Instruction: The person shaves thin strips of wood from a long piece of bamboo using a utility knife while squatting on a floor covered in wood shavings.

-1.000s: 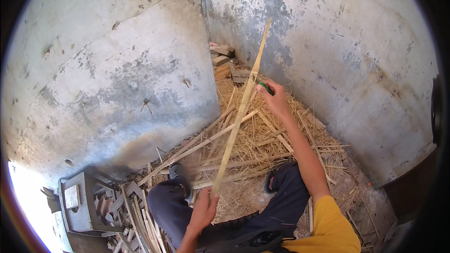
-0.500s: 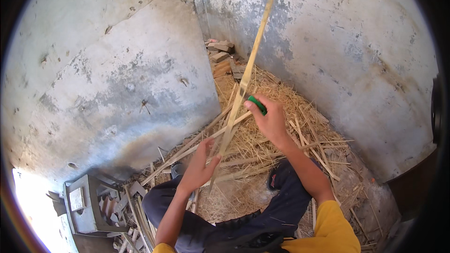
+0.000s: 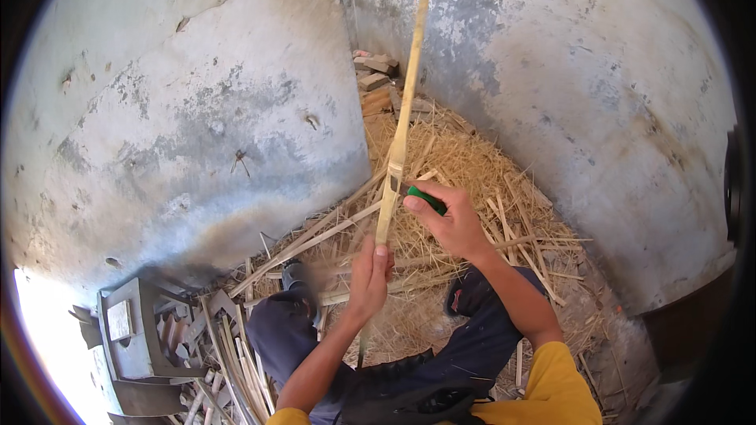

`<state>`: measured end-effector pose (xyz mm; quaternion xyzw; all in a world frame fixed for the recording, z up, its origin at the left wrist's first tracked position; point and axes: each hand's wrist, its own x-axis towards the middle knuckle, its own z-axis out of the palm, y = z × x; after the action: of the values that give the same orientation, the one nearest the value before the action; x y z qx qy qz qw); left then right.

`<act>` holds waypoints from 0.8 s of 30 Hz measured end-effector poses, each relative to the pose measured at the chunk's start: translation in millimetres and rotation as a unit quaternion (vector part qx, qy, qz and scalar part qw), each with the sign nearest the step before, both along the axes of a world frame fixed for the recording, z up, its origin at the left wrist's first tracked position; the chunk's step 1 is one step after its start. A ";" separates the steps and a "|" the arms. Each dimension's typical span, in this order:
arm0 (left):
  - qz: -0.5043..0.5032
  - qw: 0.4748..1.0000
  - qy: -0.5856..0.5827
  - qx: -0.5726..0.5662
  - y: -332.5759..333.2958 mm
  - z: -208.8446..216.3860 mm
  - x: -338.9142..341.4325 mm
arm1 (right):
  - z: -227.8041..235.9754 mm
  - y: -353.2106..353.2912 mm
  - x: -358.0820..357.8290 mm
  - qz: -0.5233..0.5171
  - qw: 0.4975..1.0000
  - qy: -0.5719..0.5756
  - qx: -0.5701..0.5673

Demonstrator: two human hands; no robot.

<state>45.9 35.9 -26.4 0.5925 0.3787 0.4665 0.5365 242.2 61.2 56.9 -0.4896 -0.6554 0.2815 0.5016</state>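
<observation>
A long bamboo strip (image 3: 408, 90) stands tilted in front of me, its far end reaching up against the wall. My left hand (image 3: 368, 287) is closed around its lower part, and a short end pokes out below the fist. In my right hand (image 3: 453, 228) is a knife with a green handle (image 3: 426, 200). Its short dark blade touches the strip a little above my left hand. My right fingers wrap round the handle, with the thumb along it.
Straw-like shavings (image 3: 465, 161) and loose strips cover the floor ahead. Bricks (image 3: 376, 71) lie in the corner between two peeling walls. A grey metal frame (image 3: 140, 342) stands at lower left beside rubble. My bent legs flank the work.
My left hand has moved right and up and closed round the strip. The strip now stands more upright. The knife has shifted slightly lower, still at the strip.
</observation>
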 end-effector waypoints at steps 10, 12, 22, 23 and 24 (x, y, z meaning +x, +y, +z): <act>-0.047 0.998 0.036 0.015 8.7 0.9 -17.2 | -1.5 5.1 20.6 0.162 0.955 0.176 -0.174; -0.051 0.998 0.046 0.013 9.2 -0.4 -16.8 | -0.8 6.6 21.3 0.184 0.944 0.198 -0.188; 0.014 0.992 0.118 0.031 14.3 -0.9 -17.3 | 9.6 -5.6 10.5 -0.039 0.963 -0.242 0.114; 0.040 0.989 0.135 0.050 14.3 -1.6 -16.7 | 13.6 -8.5 10.1 -0.045 0.954 -0.275 0.108; 0.069 0.983 0.154 0.069 14.2 -2.5 -17.6 | 15.0 -9.8 9.2 -0.048 0.945 -0.307 0.103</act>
<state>28.3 50.1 -28.9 0.6654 0.4634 0.4309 0.3961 251.4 51.4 71.8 -0.5290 -0.7785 0.0238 0.3370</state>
